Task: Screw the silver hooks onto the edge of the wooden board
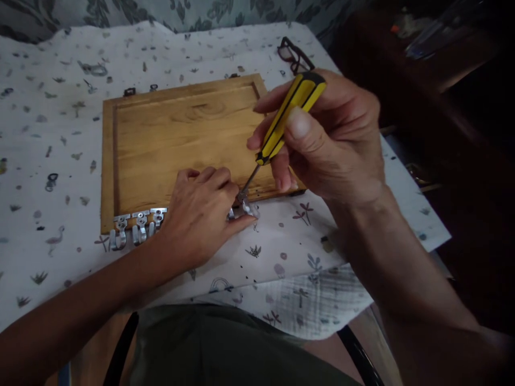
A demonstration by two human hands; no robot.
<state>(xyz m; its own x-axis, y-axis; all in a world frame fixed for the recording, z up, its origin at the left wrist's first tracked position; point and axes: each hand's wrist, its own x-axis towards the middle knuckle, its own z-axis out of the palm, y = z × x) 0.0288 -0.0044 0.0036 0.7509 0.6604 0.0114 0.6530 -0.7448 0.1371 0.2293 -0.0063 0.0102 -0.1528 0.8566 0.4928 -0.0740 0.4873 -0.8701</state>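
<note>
A screwdriver (285, 119) with a yellow and black handle is gripped between the thumb and fingers of my right hand (333, 134). Its shaft slants down to a metal hook (246, 206) at the near edge of a framed wooden board (173, 145). Pinched around that hook, my left hand (205, 209) has its thumb below and its fingers resting on the board. Left of it, several silver hooks (140, 225) sit in a row along the same edge, with screws visible in their plates. The screwdriver's tip and the screw under it are too small to make out clearly.
A white printed cloth (52, 161) covers the table under the board. Dark-framed glasses (296, 56) lie at the back right. Small dark metal pieces (129, 91) show at the board's far edge. Dark furniture (422, 107) stands to the right.
</note>
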